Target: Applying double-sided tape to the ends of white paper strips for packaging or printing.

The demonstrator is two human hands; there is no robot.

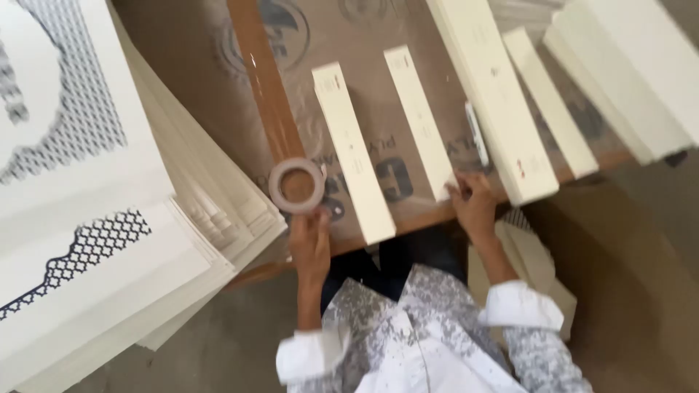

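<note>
Left hand [309,240] reaches up from worktop [218,87] edge, fingers closing on tape roll [296,185] lying flat just beside first cream strip [354,153]. Right hand [473,204] pinches near end of second cream strip [421,124], steadying it. Strips laid side by side, apart. Stacked printed sheets [95,218] at left.

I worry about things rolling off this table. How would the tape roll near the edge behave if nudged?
The tape roll lies flat on its side, so a push would probably slide it, not roll it. It looks light and hollow. The left hand touches it by the table edge, so it might drop off.
</note>
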